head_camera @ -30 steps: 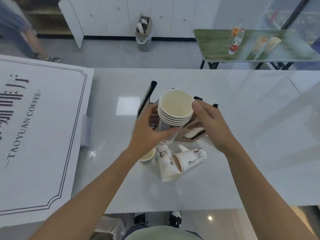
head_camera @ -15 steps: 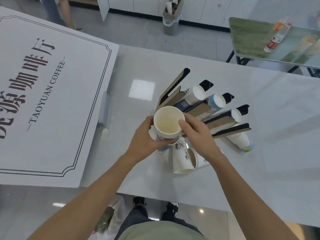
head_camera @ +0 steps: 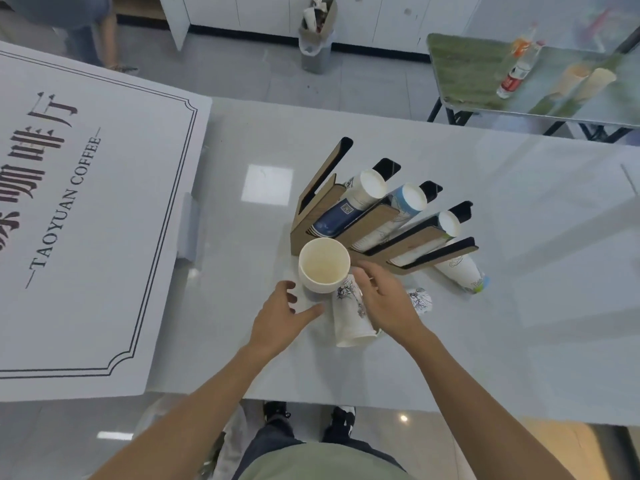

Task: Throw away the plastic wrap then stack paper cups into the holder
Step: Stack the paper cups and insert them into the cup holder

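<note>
A stack of white paper cups (head_camera: 323,265) stands upright, mouth up, on the white counter (head_camera: 519,271) just in front of the wooden cup holder (head_camera: 384,220). The holder's slanted slots carry several cup stacks. My left hand (head_camera: 282,315) is open beside the stack's base, fingers apart, with no grip on it. My right hand (head_camera: 384,301) hovers palm down, fingers spread, over a printed cup lying on its side (head_camera: 349,317). Another printed cup (head_camera: 420,299) lies partly hidden behind that hand. One more cup (head_camera: 462,271) lies under the holder's right end. No plastic wrap is visible.
A large white "TAOYUAN COFFEE" sign board (head_camera: 86,220) covers the counter's left side. Beyond the counter stand a grey waste bin (head_camera: 317,43) on the floor, a green table (head_camera: 485,71) with bottles and cups, and a person (head_camera: 86,26) at the far left.
The cup stack that both hands held up has come down upright onto the counter. My left hand has let go of it, and my right hand has moved over the lying cups.
</note>
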